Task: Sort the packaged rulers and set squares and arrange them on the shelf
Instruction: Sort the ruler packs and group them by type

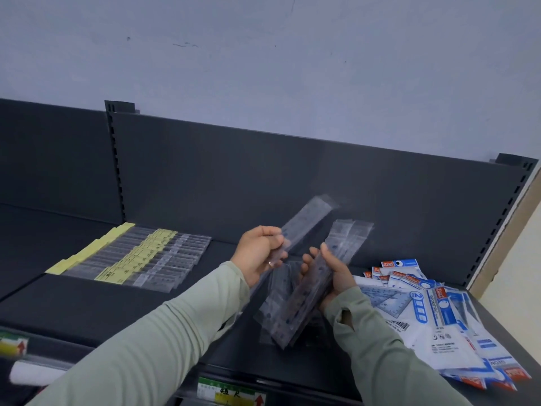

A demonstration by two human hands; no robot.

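Pinching one packaged ruler (306,222) in my left hand (259,253), long axis up-right, I grip the ruler bundle (295,307) in my right hand (333,276); the laid row (140,256) lies leftward on the shelf (87,303), nearer my left.

2 hands: left hand (259,253) holds 1 packaged ruler (307,221); right hand (330,276) holds a bundle of rulers (304,300), min. 3, exact no. unclear as they overlap. Row of rulers (140,256) at back-left of shelf (87,303): approx. a dozen or more, too overlapped to count. Set square packs (433,312) at right edge: approx. 10, piled. Price labels (231,394) on front edge: 2. Ring (271,263): 1.
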